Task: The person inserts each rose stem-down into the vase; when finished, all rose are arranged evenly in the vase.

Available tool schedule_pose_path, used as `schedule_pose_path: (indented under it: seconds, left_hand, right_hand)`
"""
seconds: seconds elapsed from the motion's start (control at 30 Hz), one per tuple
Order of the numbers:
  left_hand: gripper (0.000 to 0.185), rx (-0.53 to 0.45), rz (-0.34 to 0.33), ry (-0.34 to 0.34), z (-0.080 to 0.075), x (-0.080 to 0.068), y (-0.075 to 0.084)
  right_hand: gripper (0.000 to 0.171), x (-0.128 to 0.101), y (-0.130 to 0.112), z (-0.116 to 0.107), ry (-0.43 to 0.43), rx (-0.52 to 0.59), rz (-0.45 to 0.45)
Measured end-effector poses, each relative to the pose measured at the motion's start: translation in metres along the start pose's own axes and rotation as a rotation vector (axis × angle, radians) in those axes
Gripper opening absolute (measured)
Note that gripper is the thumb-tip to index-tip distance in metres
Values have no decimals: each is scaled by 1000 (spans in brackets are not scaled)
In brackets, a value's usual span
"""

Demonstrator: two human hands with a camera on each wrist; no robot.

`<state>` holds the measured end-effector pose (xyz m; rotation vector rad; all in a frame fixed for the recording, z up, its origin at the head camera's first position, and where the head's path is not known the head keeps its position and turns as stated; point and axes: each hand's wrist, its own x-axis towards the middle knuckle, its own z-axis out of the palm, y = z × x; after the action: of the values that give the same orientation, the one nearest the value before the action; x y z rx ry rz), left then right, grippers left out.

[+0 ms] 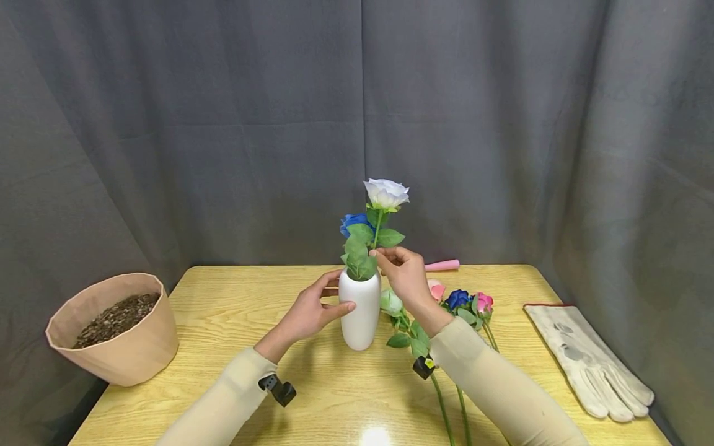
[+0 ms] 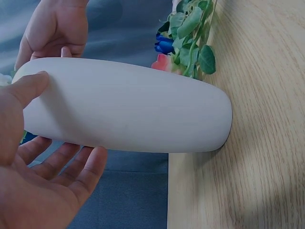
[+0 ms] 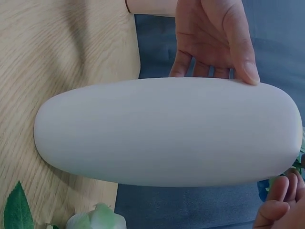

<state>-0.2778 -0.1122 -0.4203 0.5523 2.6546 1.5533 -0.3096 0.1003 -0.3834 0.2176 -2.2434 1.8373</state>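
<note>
A white vase (image 1: 359, 319) stands upright on the table. My left hand (image 1: 312, 310) grips its upper left side, thumb on the front and fingers round behind, as the left wrist view also shows. A white rose (image 1: 387, 194) and a lower blue rose (image 1: 354, 223) rise from the vase's mouth among green leaves. Just above the rim, my right hand (image 1: 407, 275) pinches the white rose low on its leafy stem; the fingertips are partly hidden by leaves. In the right wrist view the vase (image 3: 167, 133) covers most of the frame.
Right of the vase lie a pale green rose (image 1: 392, 302), a dark blue rose (image 1: 458, 299), a pink rose (image 1: 483, 302) and a peach one (image 1: 437, 290). Behind them is a pink rod (image 1: 443, 265). A work glove (image 1: 586, 359) lies far right; a soil-filled pot (image 1: 128, 353) stands left.
</note>
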Motion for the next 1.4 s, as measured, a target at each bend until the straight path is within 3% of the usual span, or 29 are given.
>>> schedule_pose_path:
  seconds: [0.37,0.67,1.4]
  left_hand:
    - [72,-20,-5,-8,0,-1,-1]
    - [73,-12,2,-6,1,0,-3]
    - [73,-17,2,-5,0,-1,0]
  right_hand:
    - [19,-2,3,-3,-56,-41,-13]
    - [31,0,-1,-2,-15,30,-16]
    - [33,7,-9,-1,-27,-26,-9]
